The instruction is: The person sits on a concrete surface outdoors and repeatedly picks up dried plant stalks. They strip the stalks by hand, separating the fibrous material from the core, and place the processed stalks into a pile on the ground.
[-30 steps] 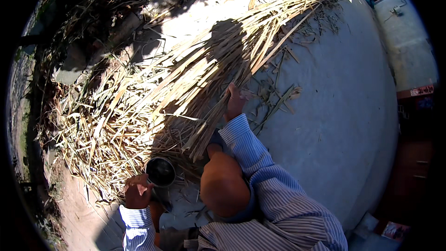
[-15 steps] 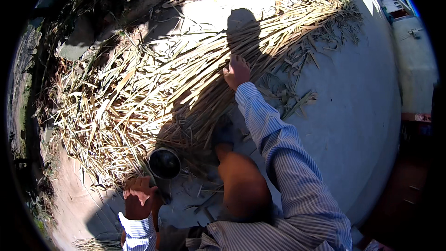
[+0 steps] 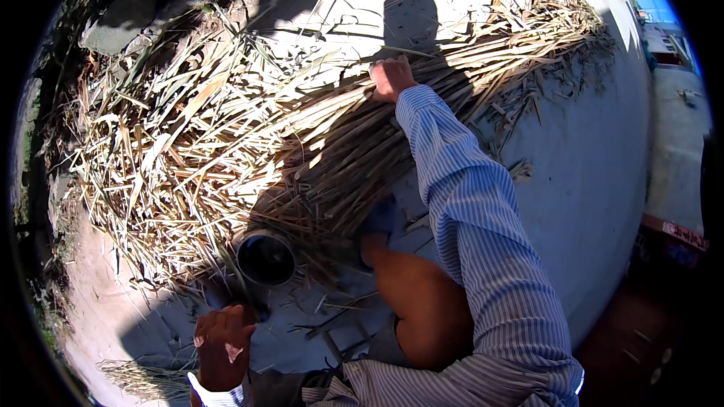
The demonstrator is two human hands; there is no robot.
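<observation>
We see pale concrete ground (image 3: 581,151) under a long, slanting heap of dry stalks (image 3: 324,136), tangled at its left end. A dark, round, open-topped container (image 3: 265,259) sits at its lower edge. Below that, our left hand (image 3: 224,347) is loosely curled, its grasp hidden. Our right hand (image 3: 392,79) bends over the stalks' upper side; we cannot tell whether it grips any.

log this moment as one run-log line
right hand: on stalks | left hand: near container | container: dark, open-mouthed, beside stalks | stalks: partly shaded
</observation>
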